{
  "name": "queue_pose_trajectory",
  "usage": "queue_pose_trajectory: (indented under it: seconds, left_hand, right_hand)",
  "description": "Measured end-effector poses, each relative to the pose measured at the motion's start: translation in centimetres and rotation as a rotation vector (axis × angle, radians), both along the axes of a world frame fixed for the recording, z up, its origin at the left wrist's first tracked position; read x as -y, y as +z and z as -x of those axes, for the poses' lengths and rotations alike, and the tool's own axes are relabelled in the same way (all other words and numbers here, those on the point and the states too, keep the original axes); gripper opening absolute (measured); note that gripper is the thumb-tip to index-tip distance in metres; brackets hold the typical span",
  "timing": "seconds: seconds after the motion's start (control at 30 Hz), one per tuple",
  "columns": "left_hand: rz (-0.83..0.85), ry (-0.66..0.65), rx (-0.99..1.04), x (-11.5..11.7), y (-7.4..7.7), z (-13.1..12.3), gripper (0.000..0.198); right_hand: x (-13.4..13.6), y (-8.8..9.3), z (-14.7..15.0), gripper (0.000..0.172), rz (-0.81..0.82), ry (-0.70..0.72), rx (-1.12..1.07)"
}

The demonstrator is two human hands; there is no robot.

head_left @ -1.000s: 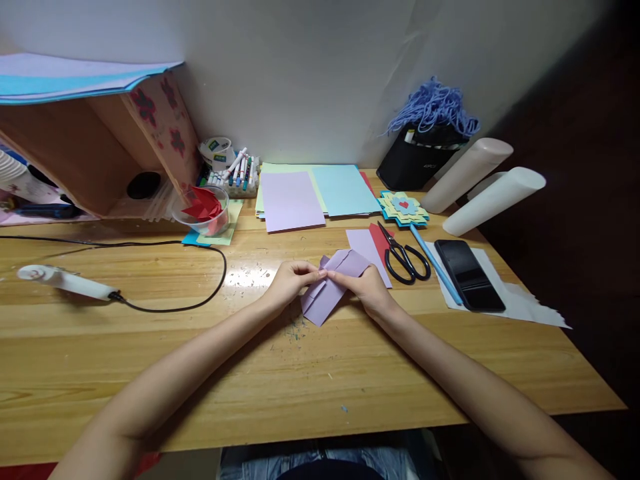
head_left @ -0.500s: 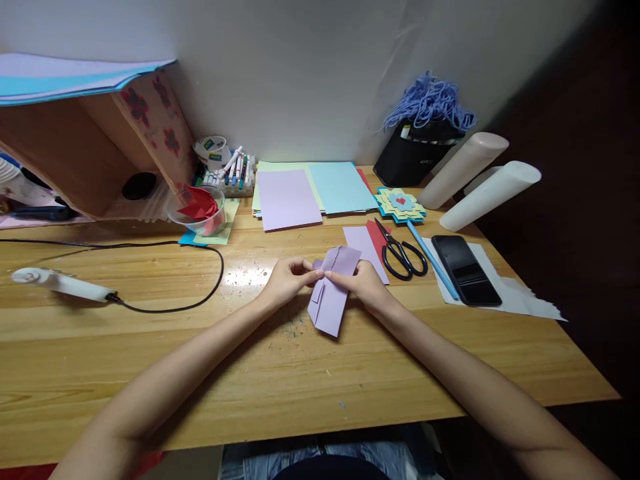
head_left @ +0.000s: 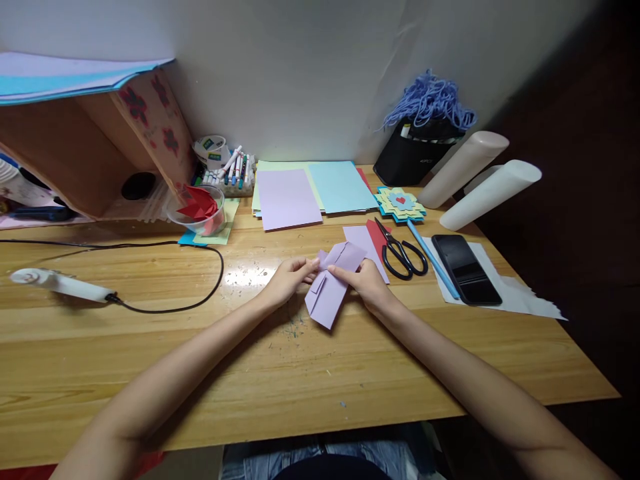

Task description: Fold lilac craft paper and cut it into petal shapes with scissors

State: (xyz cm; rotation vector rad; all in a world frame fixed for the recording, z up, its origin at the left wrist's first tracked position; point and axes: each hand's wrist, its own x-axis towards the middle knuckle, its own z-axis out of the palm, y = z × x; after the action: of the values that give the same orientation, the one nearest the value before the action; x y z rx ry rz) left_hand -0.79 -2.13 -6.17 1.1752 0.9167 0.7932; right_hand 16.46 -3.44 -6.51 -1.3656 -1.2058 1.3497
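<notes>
A folded piece of purple paper is held tilted above the wooden table, with creases and a small flap on its left part. My left hand pinches its left edge between thumb and fingers. Across its front lies the thumb of my right hand, while the other fingers are behind the paper and partly hidden. Just beyond my right hand are a purple paper strip, a red paper piece and black-handled scissors.
Coloured sheets lie at the back, beside a layered paper flower. To the right are a blue stick and a phone. A corded white glue gun, plastic bowl and cardboard box stand left.
The purple paper has turned slightly, its lower end swinging left and up. My left thumb has slid a little leftward toward the paper's edge; my right hand stays nearly in place.
</notes>
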Motion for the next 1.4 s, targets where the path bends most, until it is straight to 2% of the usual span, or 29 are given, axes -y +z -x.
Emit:
queue_pose_trajectory:
  seconds: [0.13, 0.23, 0.33, 0.47, 0.6, 0.73, 0.8, 0.97, 1.07, 1.2, 1.4]
  left_hand:
    - [-0.079, -0.066, -0.129, -0.2, 0.2, 0.4, 0.025]
    - [-0.078, -0.065, -0.18, -0.3, 0.5, 0.5, 0.024]
    - [-0.078, -0.146, -0.241, 0.0, 0.7, 0.6, 0.022]
    - [-0.155, -0.209, -0.309, 0.4, 0.5, 0.4, 0.022]
    - [-0.202, -0.165, -0.306, 0.5, 0.9, 0.5, 0.025]
    - [-0.244, -0.144, -0.213, 0.1, 1.8, 1.1, 0.03]
    - [-0.26, -0.142, -0.205, -0.1, 1.8, 1.3, 0.033]
    - [-0.29, -0.027, -0.25, -0.3, 0.9, 1.1, 0.028]
    - [-0.346, 0.047, -0.327, -0.1, 0.7, 0.8, 0.021]
    - [-0.41, 0.05, -0.391, 0.1, 0.8, 0.7, 0.02]
    - [-0.442, 0.05, -0.465, 0.6, 0.7, 0.5, 0.025]
  right_hand:
    - [-0.3, 0.5, -0.5, 0.038, -0.009, 0.015, -0.017]
    - [-0.9, 1.6, -1.6, 0.042, -0.067, 0.066, 0.101]
    - [-1.1, 2.6, -2.5, 0.047, -0.129, 0.159, 0.187]
    - [-0.4, 3.0, -2.4, 0.032, -0.097, 0.283, 0.369]
    - [-0.2, 2.8, -2.2, 0.025, -0.054, 0.21, 0.402]
    - [-0.8, 2.2, -2.7, 0.029, -0.012, 0.072, 0.251]
    - [-1.1, 1.8, -2.8, 0.03, 0.0, 0.05, 0.164]
    - [-1.1, 1.5, -2.6, 0.027, -0.048, 0.099, 0.151]
    - [-0.9, 1.5, -2.4, 0.024, -0.096, 0.201, 0.158]
    - [-0.5, 1.6, -2.1, 0.024, -0.103, 0.313, 0.228]
    - [-0.2, 2.1, -1.7, 0.027, -0.061, 0.311, 0.277]
